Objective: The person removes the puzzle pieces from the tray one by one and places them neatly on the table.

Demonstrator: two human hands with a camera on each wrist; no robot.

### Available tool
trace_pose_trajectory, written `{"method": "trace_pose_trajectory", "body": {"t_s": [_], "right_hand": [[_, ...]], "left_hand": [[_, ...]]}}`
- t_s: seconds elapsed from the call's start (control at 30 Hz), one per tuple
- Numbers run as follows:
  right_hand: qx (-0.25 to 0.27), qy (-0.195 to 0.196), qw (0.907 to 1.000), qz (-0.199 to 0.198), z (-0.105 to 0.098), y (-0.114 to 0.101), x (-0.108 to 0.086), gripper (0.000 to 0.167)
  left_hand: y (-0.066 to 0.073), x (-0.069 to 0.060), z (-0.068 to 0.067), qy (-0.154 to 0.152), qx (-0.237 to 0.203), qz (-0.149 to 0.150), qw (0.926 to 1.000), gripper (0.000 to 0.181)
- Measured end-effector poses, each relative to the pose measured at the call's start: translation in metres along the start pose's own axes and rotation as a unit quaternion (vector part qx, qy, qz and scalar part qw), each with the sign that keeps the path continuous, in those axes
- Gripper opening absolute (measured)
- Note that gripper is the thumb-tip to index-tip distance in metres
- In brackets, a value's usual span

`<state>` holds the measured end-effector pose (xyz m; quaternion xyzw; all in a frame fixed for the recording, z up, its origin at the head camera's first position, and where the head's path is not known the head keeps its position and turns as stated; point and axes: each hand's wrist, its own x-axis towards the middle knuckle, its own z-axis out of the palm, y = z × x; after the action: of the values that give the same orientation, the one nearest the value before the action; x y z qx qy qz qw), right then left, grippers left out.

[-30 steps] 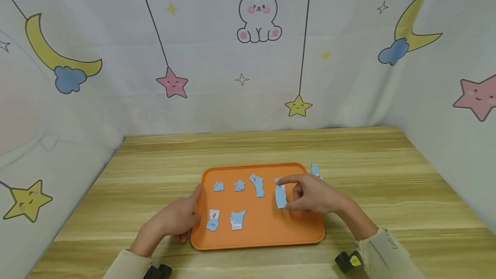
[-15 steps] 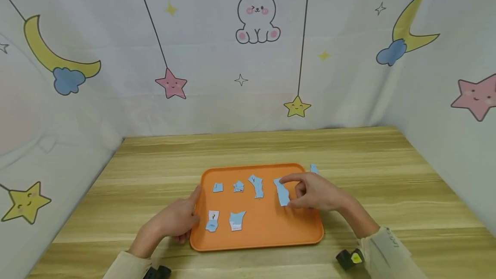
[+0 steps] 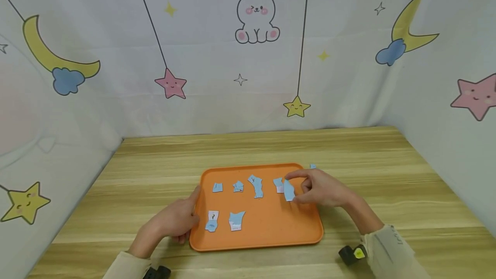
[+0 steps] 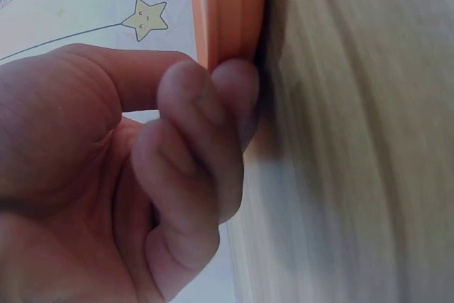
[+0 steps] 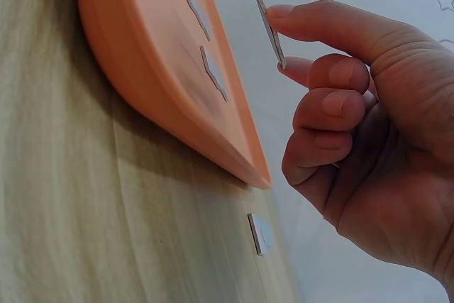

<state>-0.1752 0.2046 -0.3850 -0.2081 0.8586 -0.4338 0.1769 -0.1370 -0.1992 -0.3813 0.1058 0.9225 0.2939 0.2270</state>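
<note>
My right hand pinches a flat, irregular light-blue puzzle piece between thumb and index finger; in the right wrist view that piece is raised above the tray. Just left of it, a blue-and-white piece lies on the orange tray. Several other pieces lie there, among them a long one and a wide one. At the tray's left edge, my left hand grips the rim, with its fingers curled in the left wrist view.
One more piece lies on the wooden table beyond the tray's right side, partly behind my right hand; the right wrist view shows this piece too. A printed white curtain surrounds the table's back and sides.
My right hand has lifted the blue piece and moved it slightly right, uncovering the blue-and-white piece beneath. My left hand stays at the tray's edge.
</note>
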Motion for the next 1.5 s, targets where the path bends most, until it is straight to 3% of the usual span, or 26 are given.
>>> {"method": "trace_pose_trajectory", "body": {"t_s": [1.5], "right_hand": [[0.014,0.021,0.9994,0.026,-0.033,0.027,-0.017,0.066]], "left_hand": [[0.002,-0.001,0.000,0.006,0.007,0.007,0.9999,0.083]]}}
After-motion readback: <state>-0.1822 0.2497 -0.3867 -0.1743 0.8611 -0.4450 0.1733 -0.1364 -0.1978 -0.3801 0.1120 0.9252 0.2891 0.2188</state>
